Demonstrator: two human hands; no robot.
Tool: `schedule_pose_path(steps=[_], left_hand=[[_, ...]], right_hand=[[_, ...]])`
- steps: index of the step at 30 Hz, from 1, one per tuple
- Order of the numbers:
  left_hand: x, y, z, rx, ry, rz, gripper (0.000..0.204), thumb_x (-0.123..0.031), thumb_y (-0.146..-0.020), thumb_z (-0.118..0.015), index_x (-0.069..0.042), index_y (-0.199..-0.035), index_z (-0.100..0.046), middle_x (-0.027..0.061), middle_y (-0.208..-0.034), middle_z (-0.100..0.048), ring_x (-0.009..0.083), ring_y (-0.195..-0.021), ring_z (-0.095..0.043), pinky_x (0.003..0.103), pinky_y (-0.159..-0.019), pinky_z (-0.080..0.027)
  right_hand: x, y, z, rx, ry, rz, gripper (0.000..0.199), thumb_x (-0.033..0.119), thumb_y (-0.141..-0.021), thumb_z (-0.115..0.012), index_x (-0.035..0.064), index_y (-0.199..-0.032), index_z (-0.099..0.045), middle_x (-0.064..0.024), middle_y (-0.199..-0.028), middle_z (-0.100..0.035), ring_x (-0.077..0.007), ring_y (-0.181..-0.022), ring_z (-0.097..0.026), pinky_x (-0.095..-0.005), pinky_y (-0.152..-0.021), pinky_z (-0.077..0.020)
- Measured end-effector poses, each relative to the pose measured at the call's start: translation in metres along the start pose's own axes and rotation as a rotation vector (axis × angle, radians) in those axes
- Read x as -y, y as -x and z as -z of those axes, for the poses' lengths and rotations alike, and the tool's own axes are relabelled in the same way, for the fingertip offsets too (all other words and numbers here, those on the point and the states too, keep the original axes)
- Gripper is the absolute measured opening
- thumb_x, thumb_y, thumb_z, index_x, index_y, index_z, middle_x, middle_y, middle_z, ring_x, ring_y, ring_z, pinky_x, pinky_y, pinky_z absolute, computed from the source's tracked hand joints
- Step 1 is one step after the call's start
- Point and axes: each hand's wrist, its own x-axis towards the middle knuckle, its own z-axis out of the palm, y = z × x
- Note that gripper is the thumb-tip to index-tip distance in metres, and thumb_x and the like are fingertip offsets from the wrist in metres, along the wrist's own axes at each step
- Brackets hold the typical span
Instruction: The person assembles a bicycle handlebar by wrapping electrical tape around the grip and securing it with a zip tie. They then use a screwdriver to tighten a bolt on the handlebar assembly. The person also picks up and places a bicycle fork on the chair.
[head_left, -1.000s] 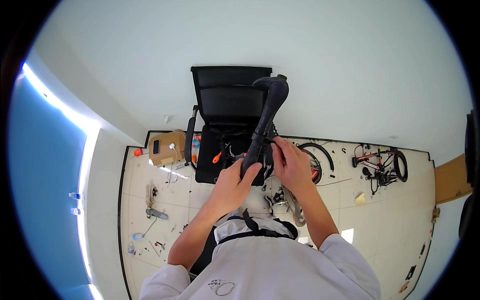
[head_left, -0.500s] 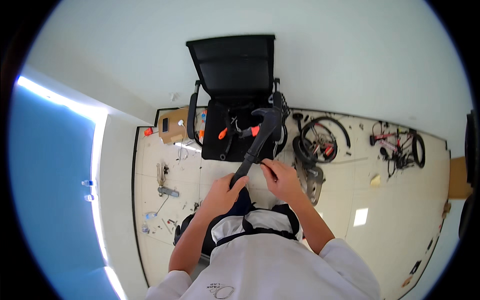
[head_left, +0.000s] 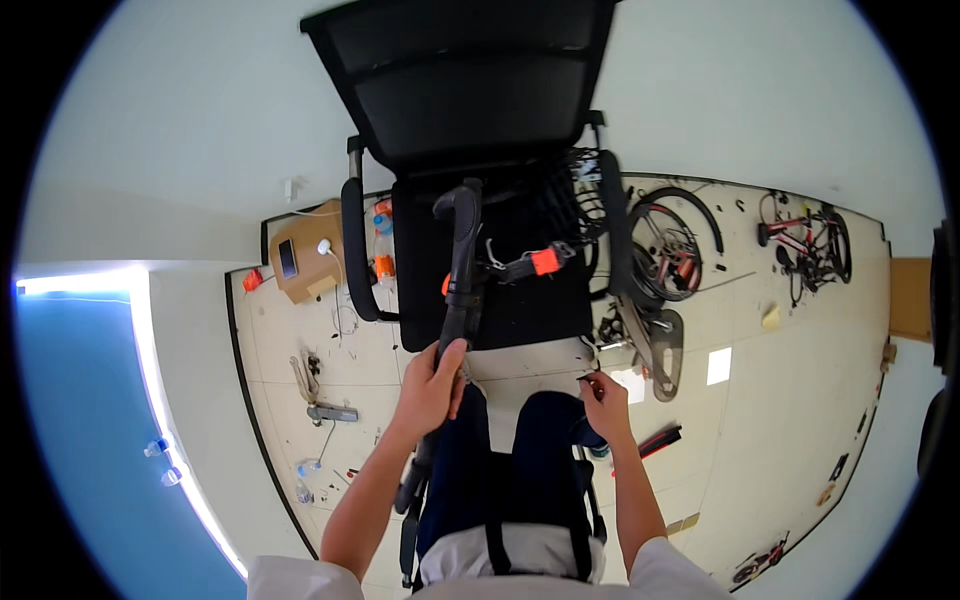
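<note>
My left hand (head_left: 428, 395) is wrapped around a black bicycle handlebar (head_left: 462, 290), which stands nearly lengthwise in view. Its curved grip end rises over the chair seat, and the other end hangs beside my left thigh. Out to the right, apart from the bar, my right hand (head_left: 606, 408) is closed in a pinch on a small dark piece (head_left: 585, 378) too small to name. On the black office chair (head_left: 540, 320) lies a dark part with an orange block (head_left: 544, 262) and a metal bracket. Another orange bit is partly hidden behind the handlebar.
A black wire basket (head_left: 578, 205) sits at the seat's right side. Beyond are a bicycle wheel (head_left: 665, 250) and a red bicycle (head_left: 800, 240) by the wall. On the left lie cardboard (head_left: 318, 268) bearing a phone (head_left: 288, 258), a bottle (head_left: 383, 250) and metal parts (head_left: 330, 412).
My right hand has moved off the handlebar to the right, a small dark piece now showing in its fingers. The handlebar has swung leftward and more upright. The chair appears larger in view.
</note>
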Motion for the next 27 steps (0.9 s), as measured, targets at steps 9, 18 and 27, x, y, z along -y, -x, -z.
schedule_pose_path(steps=[9,18,27], left_hand=[[0.262,-0.351,0.011,-0.168,0.194,-0.063,0.042,-0.044,-0.103,-0.047,-0.005,-0.089,-0.050,0.0050,-0.056,-0.049,0.0128,-0.037,-0.045,0.026,-0.036,-0.038],[0.450,-0.378,-0.014,-0.254,0.454,-0.283,0.044,-0.049,-0.103,-0.042,-0.007,-0.091,-0.048,0.0055,-0.056,-0.044,0.0144,-0.040,-0.043,0.029,-0.038,-0.039],[0.486,-0.301,0.003,-0.099,0.530,-0.180,0.037,-0.041,-0.105,-0.043,-0.006,-0.092,-0.047,0.0073,-0.057,-0.051,0.0146,-0.041,-0.049,0.026,-0.041,-0.040]], right_hand=[[-0.263,-0.318,-0.290,-0.241,0.143,0.375,0.014,0.005,-0.087,-0.065,-0.0023,-0.099,-0.064,-0.0210,-0.085,-0.067,-0.0340,-0.075,-0.068,-0.0382,-0.065,-0.0527],[-0.358,-0.324,-0.356,-0.335,0.345,0.639,0.013,0.005,-0.080,-0.068,0.0000,-0.091,-0.065,-0.0135,-0.095,-0.064,-0.0326,-0.095,-0.061,-0.0414,-0.083,-0.0483],[-0.312,-0.249,-0.411,-0.293,0.361,0.733,0.019,0.012,-0.076,-0.076,0.0016,-0.087,-0.064,-0.0127,-0.087,-0.061,-0.0309,-0.085,-0.061,-0.0381,-0.074,-0.0509]])
